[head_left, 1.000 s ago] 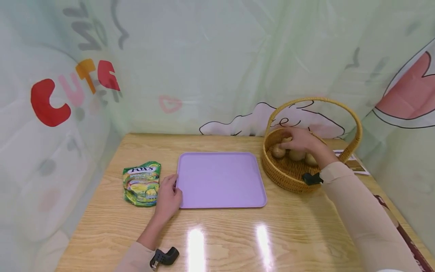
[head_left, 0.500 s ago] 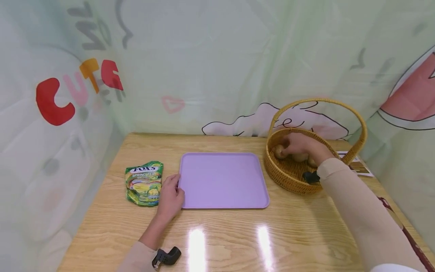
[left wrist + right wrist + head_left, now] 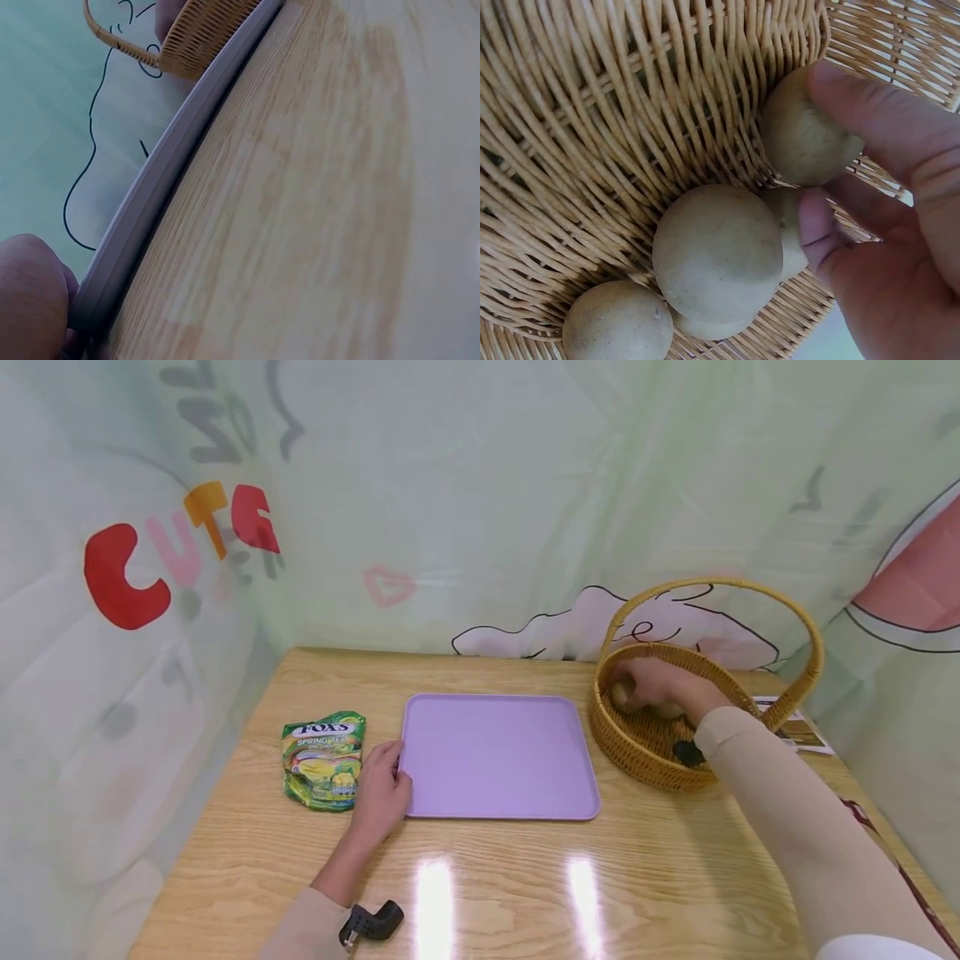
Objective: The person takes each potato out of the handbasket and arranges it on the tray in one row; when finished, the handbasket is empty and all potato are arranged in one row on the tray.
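Note:
My left hand (image 3: pixel 381 789) grips the left edge of a flat lilac tray (image 3: pixel 501 756) on the wooden table. In the left wrist view, the tray's rim (image 3: pixel 176 157) runs away from my fingers. My right hand (image 3: pixel 656 682) reaches inside a round wicker basket (image 3: pixel 633 753) with a tall hoop handle. Its digits curl round a potato (image 3: pixel 802 131) against the basket's woven side, as the right wrist view shows. Beside it lie a larger potato (image 3: pixel 716 251) and another potato (image 3: pixel 619 326), with others partly hidden behind them.
A green Fox's Spring Tea sweet bag (image 3: pixel 324 762) lies left of my left hand. Printed sheets (image 3: pixel 806 735) lie behind the basket on the right. A printed curtain (image 3: pixel 450 510) hangs along the table's back and sides.
My right hand has sunk deeper into the basket and closed round a potato. My left hand stays at the tray's edge. The whole head view has shifted slightly.

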Motion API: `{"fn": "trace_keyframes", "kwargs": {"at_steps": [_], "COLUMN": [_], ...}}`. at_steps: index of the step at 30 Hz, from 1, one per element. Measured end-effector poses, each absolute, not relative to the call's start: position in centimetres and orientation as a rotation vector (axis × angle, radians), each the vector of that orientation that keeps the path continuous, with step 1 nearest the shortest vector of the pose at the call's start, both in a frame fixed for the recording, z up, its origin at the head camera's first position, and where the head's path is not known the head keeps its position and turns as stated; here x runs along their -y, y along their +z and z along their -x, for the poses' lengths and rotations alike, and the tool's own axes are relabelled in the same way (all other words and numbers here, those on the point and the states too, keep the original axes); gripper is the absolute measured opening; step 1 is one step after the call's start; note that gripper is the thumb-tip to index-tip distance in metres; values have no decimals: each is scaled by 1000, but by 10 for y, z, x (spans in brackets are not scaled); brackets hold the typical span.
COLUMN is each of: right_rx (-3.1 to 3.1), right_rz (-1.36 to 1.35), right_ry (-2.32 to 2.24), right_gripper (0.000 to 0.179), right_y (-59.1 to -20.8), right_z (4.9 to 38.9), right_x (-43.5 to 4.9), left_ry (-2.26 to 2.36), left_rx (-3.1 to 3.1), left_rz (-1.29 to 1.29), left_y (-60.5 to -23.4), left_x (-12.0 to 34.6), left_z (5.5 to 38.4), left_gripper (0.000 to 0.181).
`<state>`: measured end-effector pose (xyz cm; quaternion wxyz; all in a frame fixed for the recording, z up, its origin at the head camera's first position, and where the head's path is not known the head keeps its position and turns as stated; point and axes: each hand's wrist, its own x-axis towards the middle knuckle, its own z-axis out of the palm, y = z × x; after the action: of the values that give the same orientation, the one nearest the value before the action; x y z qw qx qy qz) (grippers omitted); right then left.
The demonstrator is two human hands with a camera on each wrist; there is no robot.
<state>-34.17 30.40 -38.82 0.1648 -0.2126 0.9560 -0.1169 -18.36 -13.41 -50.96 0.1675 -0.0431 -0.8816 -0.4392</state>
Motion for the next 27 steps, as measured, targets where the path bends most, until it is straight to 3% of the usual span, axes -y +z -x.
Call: {"fn": "trace_keyframes", "kwargs": {"at_steps": [27], "right_rx": [-2900], "right_rz": [625], "right_ry": [-303], "right_gripper": [52], "right_y": [-354], "right_z": [312], "right_x": [-321], "left_ry": [-1276], "left_rx": [2512], "left_rz": [120], "left_y": [-505], "left_x": [134], "left_z": [181], "left_gripper": [46]}}
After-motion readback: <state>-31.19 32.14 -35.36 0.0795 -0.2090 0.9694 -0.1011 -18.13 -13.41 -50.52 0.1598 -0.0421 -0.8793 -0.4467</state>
